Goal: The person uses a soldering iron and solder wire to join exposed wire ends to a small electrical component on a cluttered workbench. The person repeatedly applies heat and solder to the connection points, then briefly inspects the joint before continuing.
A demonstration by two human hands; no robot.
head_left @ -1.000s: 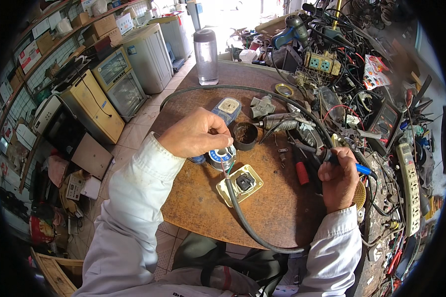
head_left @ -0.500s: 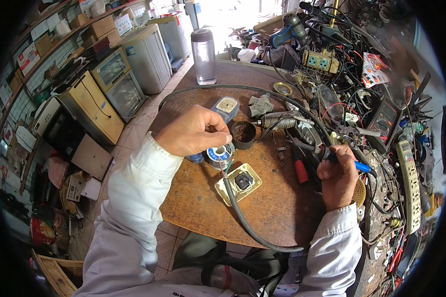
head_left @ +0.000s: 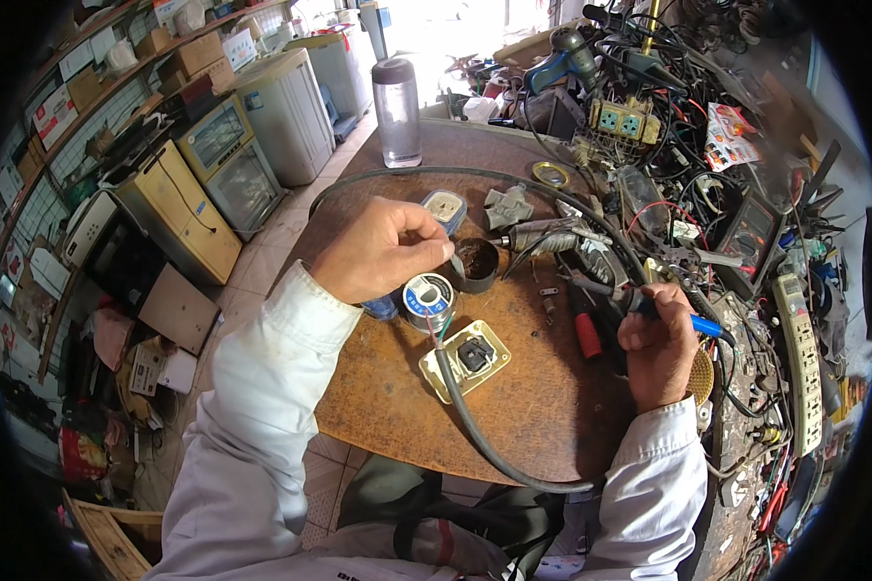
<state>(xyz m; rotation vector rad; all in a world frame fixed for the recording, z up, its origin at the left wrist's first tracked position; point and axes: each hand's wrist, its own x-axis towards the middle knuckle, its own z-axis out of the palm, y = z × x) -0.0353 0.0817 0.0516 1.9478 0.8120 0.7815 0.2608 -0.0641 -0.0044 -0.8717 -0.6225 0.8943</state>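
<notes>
**Presently: Iron [head_left: 705,325] in Right Hand [head_left: 657,341], Left Hand [head_left: 383,254] Pinched**

Right hand: closed around the iron's blue handle. Left hand: thumb and forefinger together above the bench [head_left: 378,392], near the spool [head_left: 426,312] and tin [head_left: 477,284]; whether they grip anything cannot be told. Cable [head_left: 473,426]: crosses the casing's [head_left: 438,376] edge, bared wires reaching the spool.

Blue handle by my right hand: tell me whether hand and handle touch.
Touching. The head view shows the right hand curled around the blue handle, whose end sticks out past the hand on the right.
</notes>
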